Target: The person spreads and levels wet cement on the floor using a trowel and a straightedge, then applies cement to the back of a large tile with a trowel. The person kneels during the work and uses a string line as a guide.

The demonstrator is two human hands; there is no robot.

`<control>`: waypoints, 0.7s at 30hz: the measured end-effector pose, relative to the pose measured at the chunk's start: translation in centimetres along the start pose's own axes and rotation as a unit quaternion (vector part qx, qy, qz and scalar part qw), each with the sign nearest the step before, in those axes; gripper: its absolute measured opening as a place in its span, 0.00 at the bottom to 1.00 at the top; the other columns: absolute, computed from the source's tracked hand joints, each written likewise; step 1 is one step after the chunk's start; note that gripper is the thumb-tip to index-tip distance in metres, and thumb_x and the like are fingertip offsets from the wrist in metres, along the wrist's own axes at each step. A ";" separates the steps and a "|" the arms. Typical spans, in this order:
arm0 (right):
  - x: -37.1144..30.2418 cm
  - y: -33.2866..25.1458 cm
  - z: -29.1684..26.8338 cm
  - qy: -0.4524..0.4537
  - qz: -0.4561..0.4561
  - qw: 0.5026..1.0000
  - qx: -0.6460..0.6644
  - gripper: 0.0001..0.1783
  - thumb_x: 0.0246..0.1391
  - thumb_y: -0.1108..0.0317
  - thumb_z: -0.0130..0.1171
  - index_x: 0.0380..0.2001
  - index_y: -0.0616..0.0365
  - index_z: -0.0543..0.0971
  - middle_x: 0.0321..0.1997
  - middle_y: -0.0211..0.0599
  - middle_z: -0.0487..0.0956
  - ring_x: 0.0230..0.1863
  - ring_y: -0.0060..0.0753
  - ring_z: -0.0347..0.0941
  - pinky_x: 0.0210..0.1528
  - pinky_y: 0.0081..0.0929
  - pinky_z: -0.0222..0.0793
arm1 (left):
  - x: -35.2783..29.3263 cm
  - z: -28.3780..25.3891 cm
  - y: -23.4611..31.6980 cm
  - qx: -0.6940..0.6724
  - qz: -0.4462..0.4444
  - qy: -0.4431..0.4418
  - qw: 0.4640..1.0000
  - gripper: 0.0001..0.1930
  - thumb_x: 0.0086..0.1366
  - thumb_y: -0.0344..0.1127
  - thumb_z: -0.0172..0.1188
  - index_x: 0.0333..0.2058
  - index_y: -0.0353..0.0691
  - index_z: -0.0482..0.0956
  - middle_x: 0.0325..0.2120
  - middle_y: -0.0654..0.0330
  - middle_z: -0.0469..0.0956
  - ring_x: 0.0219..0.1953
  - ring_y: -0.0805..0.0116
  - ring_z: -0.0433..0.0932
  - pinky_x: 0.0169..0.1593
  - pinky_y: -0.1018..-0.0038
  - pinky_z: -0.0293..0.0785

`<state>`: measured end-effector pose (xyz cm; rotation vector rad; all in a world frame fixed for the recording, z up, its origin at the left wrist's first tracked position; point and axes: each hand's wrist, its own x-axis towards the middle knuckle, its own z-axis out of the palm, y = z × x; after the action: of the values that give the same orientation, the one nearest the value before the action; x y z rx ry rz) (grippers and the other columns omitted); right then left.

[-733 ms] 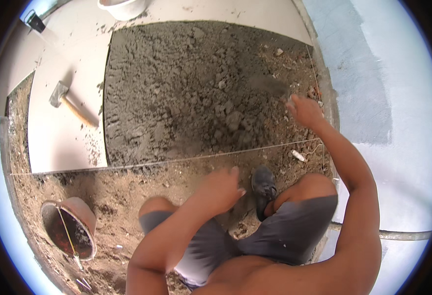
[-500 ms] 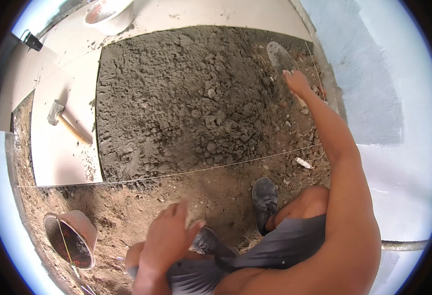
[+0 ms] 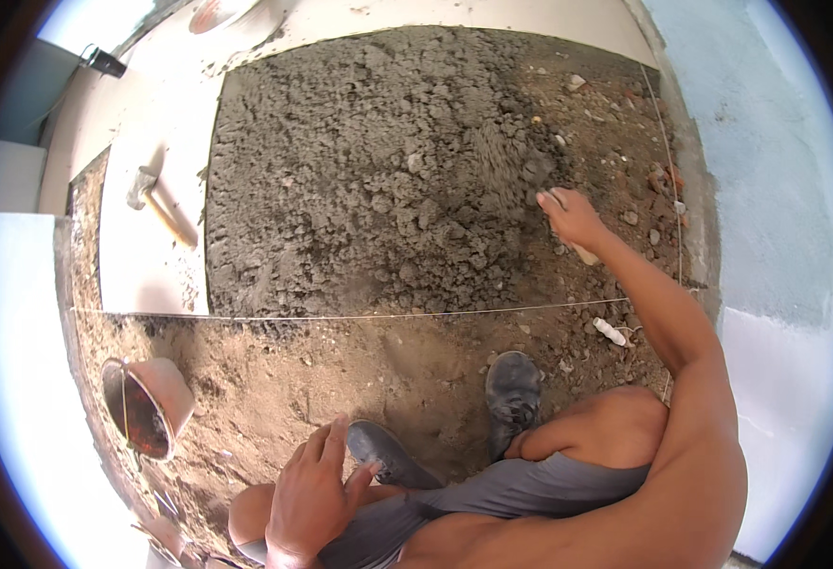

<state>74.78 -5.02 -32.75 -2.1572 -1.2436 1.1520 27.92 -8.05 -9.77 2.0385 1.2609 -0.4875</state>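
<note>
My right hand (image 3: pixel 571 220) is wrapped round the handle of a trowel (image 3: pixel 536 169); the pale handle end shows below my fist. Its blade, smeared by motion, lies at the right edge of a broad bed of wet grey mortar (image 3: pixel 359 180). Over my left knee hovers my left hand (image 3: pixel 317 488), fingers stretched and apart, holding nothing. A taut string (image 3: pixel 416 314) runs across along the near side of the mortar.
Left of the mortar, a hammer (image 3: pixel 158 205) lies on a pale floor tile (image 3: pixel 151 284). A bucket (image 3: pixel 174 389) lies tipped on the soil at lower left. A white string bundle (image 3: pixel 610 331) sits at right, near the blue wall (image 3: pixel 767 190). Another tub (image 3: pixel 265 21) stands far left.
My right hand has brought the trowel back from the far right corner, nearer and leftward onto the mortar's edge. My left hand stays open near the knee. The whole view has shifted slightly.
</note>
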 end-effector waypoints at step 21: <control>1.7 -9.8 3.7 0.003 -0.254 0.857 -0.448 0.20 0.68 0.54 0.46 0.39 0.62 0.73 0.25 0.45 0.77 0.23 0.46 0.75 0.25 0.41 0.74 | -0.3 0.2 3.6 0.105 0.121 -0.041 0.986 0.34 0.63 0.49 0.59 0.62 0.34 0.64 0.52 0.45 0.72 0.50 0.49 0.75 0.51 0.62 0.73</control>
<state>67.12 1.38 -29.08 -2.0964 -2.5012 0.3321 31.03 -9.43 -8.42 2.2858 0.9290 -0.6008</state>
